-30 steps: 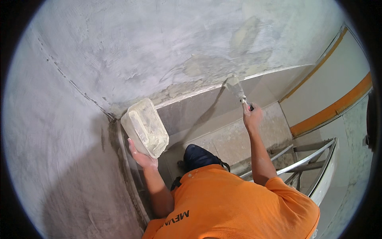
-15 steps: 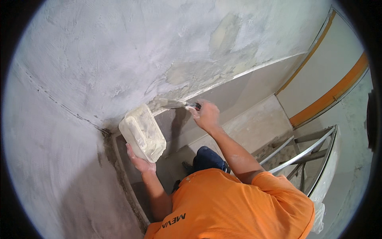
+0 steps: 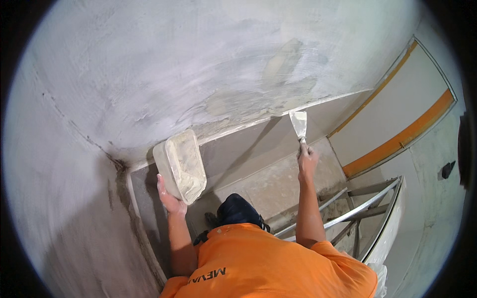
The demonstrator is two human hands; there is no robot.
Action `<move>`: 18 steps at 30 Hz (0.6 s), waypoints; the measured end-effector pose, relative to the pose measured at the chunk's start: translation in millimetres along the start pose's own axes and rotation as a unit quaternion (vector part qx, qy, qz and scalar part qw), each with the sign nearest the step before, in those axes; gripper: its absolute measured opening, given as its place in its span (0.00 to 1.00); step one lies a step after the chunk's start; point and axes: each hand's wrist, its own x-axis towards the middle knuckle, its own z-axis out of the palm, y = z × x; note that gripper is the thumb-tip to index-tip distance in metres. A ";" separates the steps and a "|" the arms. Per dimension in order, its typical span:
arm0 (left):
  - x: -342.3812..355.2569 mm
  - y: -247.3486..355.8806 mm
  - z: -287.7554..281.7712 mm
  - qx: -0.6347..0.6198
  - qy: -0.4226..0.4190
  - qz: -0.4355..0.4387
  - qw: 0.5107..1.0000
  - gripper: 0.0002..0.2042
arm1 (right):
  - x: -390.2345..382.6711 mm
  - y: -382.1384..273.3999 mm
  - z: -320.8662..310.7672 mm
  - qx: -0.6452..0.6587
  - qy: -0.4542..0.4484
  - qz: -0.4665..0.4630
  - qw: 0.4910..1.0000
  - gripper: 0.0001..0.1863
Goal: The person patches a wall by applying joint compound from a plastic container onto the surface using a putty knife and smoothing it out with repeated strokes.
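Note:
My left hand (image 3: 171,197) grips a whitish rectangular plastic tub (image 3: 180,166) from its near left side, tilted so that its inside shows. Pale plaster (image 3: 191,183) is smeared in it and heaped at the near end. On the right, my right hand (image 3: 307,160) is closed around the handle of a putty knife (image 3: 299,124). Its blade points away from me and carries pale plaster. The blade tip is close to the white edge strip (image 3: 258,127) along the foot of the wall; whether it touches I cannot tell.
Ahead rises a grey-white plastered wall (image 3: 164,64) with darker patches. Another wall (image 3: 64,198) meets it at the left corner. A metal-framed piece (image 3: 357,213) stands at the right, below a white panel with orange edging (image 3: 382,146). A ledge (image 3: 293,174) runs beneath the wall.
My right hand has swung the putty knife away from the tub to the right, along the edge strip. The tub stays in my left hand. The whole view has shifted slightly.

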 end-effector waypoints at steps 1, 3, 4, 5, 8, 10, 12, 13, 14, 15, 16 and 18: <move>3.8 -1.6 -3.8 -0.004 -0.013 0.016 1.000 0.30 | -18.1 -3.1 1.7 0.167 -0.083 0.093 0.978 0.14; 3.6 -0.6 -3.3 -0.004 -0.023 0.036 0.999 0.30 | -59.4 -10.0 8.5 0.296 -0.231 0.164 0.912 0.14; -2.3 2.4 7.3 -0.030 -0.032 0.040 0.998 0.31 | -77.3 -13.5 12.3 0.367 -0.315 0.204 0.851 0.14; -8.3 5.4 18.3 -0.056 -0.041 0.043 0.997 0.31 | -91.3 -17.3 17.1 0.433 -0.393 0.241 0.775 0.14; -15.5 11.4 40.6 -0.114 -0.071 0.046 0.990 0.32 | -118.0 -29.6 35.9 0.503 -0.535 0.278 0.619 0.17; -17.5 13.6 60.8 -0.092 -0.109 0.090 0.986 0.34 | -121.9 -58.9 40.4 0.506 -0.592 0.272 0.566 0.19; -17.8 17.7 69.0 -0.064 -0.150 0.116 0.980 0.35 | -124.5 -84.8 42.3 0.483 -0.648 0.247 0.535 0.29; -15.4 19.0 71.4 -0.038 -0.182 0.134 0.973 0.35 | -125.0 -96.5 43.7 0.483 -0.654 0.242 0.530 0.29; -11.0 20.7 69.8 -0.013 -0.199 0.160 0.967 0.39 | -127.3 -109.2 45.1 0.485 -0.636 0.241 0.549 0.30; -9.6 19.6 65.9 -0.017 -0.201 0.169 0.965 0.39 | -129.2 -120.7 45.5 0.485 -0.617 0.238 0.572 0.31; -10.2 15.5 61.9 0.003 -0.215 0.189 0.958 0.40 | -128.7 -131.4 45.8 0.462 -0.632 0.171 0.598 0.32; -12.5 7.0 52.4 0.017 -0.224 0.218 0.950 0.42 | -138.0 -150.5 46.6 0.388 -0.611 0.075 0.686 0.30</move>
